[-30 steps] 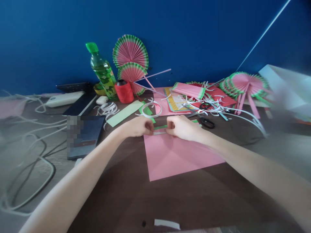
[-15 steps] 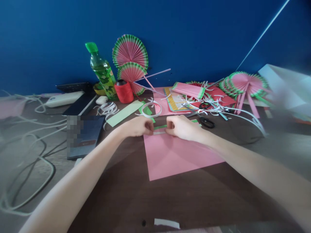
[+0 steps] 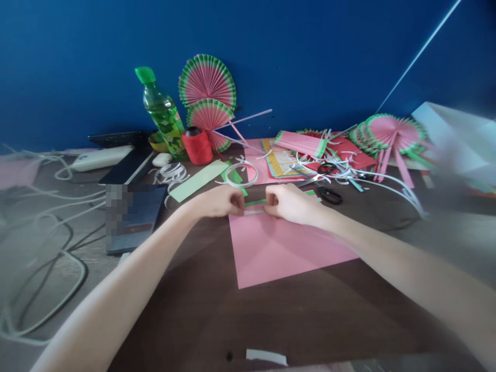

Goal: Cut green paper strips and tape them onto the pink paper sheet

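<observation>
A pink sheet of paper (image 3: 287, 250) lies on the dark table, its far edge under both my hands. Along that edge run a green strip (image 3: 256, 203) and a narrow white strip (image 3: 253, 212). My left hand (image 3: 221, 201) is closed, fingertips pinching the edge at the left end of the white strip. A short gap to the right, my right hand (image 3: 290, 203) pinches the same edge with curled fingers. The fingers hide exactly how the layers sit. Just behind my hands lies a roll of white tape (image 3: 243, 185); black-handled scissors (image 3: 330, 195) rest right of them.
Left of the tape lies a pale green paper strip (image 3: 199, 181). A green bottle (image 3: 163, 113), a red thread spool (image 3: 198, 147) and pleated paper fans (image 3: 207, 77) stand by the blue wall. Paper scraps (image 3: 349, 173) are heaped at right; white cables (image 3: 83, 274) loop at left.
My hands keep almost the same pinch and place at the paper's far edge. The view has shifted very slightly.
</observation>
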`<state>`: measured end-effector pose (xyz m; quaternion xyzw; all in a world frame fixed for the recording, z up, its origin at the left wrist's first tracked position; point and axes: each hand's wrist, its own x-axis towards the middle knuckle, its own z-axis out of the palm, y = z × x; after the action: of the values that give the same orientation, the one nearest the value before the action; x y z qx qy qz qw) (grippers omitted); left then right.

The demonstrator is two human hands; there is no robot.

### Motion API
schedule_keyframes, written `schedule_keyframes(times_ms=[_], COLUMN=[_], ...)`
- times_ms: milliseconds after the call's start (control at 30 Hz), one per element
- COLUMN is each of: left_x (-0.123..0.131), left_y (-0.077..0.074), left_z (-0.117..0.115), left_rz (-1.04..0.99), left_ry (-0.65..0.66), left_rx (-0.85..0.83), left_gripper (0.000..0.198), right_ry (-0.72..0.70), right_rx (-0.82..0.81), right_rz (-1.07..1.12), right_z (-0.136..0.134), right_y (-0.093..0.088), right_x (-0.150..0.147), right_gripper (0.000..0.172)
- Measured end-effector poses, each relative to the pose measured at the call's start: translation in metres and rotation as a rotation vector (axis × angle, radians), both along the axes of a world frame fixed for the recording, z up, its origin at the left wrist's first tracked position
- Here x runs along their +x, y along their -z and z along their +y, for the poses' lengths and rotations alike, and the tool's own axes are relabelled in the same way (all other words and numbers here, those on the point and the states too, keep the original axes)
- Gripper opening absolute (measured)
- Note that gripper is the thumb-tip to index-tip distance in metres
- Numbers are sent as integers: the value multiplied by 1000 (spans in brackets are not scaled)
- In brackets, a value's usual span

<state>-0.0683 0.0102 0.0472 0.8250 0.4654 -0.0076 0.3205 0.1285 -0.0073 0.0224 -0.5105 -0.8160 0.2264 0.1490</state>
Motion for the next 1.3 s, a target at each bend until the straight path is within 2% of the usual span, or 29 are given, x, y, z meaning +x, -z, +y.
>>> schedule_keyframes(times_ms=[700,1000,1300], left_x=[3,-1,-9], left_y=[0,3,0], left_z=[-1,0,8], left_rz=[62,80,58], left_ry=[-69,-80,19], left_rx=[-4,43,3], left_gripper=[13,19,18], right_ry=[7,3,-1], right_rx=[-10,-4,27], right_rz=[-6,-2,-2], right_z=[-1,-1,-1], right_y=[-1,1,1], right_x=[-1,0,0], right_gripper=[7,10,11])
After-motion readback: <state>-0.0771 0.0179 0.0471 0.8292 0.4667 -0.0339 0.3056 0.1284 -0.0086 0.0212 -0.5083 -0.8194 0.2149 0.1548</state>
